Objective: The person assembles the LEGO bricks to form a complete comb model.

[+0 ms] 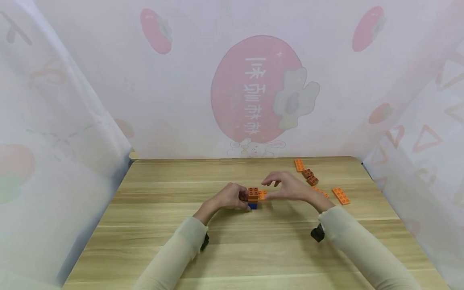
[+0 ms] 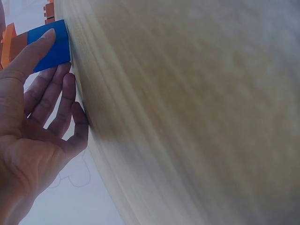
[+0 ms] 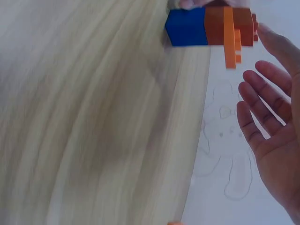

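Observation:
A small stack of toy building bricks (image 1: 253, 194) stands upright on the table. It has a blue base (image 2: 57, 52), a brown brick (image 3: 214, 26) above that, an orange plate (image 3: 230, 56) jutting out to the right, and another brown brick (image 3: 243, 26) on top. My left hand (image 1: 230, 196) pinches the blue base, its thumb on the near face and fingers at the far side. Relaxed and holding nothing, my right hand (image 1: 290, 187) hovers just right of the stack. In the right wrist view that hand's thumb (image 3: 277, 44) is close to the top studs.
Loose pieces lie at the back right: an orange plate (image 1: 299, 165), two brown bricks (image 1: 307, 173), and another orange plate (image 1: 341, 196). One more orange plate (image 1: 320, 192) is partly hidden by my right wrist. A printed curtain (image 1: 181, 100) hangs behind the wooden table (image 1: 163, 209).

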Tool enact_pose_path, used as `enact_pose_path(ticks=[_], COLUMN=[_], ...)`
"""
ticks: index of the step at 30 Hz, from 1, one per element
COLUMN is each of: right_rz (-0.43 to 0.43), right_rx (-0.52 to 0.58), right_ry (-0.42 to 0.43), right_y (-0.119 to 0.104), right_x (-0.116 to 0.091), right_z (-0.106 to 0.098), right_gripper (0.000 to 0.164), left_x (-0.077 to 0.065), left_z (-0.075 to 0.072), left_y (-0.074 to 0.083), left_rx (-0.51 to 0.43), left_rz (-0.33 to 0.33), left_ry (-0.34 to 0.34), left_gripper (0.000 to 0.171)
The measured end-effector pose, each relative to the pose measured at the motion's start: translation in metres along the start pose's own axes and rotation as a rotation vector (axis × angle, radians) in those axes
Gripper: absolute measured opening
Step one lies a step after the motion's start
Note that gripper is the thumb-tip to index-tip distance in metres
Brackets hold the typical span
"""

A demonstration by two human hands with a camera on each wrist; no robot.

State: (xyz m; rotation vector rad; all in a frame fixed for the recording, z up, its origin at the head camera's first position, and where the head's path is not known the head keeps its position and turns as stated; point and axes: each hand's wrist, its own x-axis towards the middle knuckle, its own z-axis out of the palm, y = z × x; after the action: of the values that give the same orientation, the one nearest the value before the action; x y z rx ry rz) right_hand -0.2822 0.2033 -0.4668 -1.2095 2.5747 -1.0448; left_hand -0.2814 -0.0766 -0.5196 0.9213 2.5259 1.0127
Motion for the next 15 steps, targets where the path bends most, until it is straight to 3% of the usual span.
enact_pose_path(ticks=[15], right_rz=[0.040], right_rx=[-0.036], right_ry=[0.037], right_y=[0.022], right_x=[-0.027], right_z=[-0.028], right_gripper=[0.036], left_x=[0.002], left_z=[0.001], left_y=[-0.001], left_rx=[0.031], left_rz=[-0.006], left_ry=[0.006], left_gripper=[0.028])
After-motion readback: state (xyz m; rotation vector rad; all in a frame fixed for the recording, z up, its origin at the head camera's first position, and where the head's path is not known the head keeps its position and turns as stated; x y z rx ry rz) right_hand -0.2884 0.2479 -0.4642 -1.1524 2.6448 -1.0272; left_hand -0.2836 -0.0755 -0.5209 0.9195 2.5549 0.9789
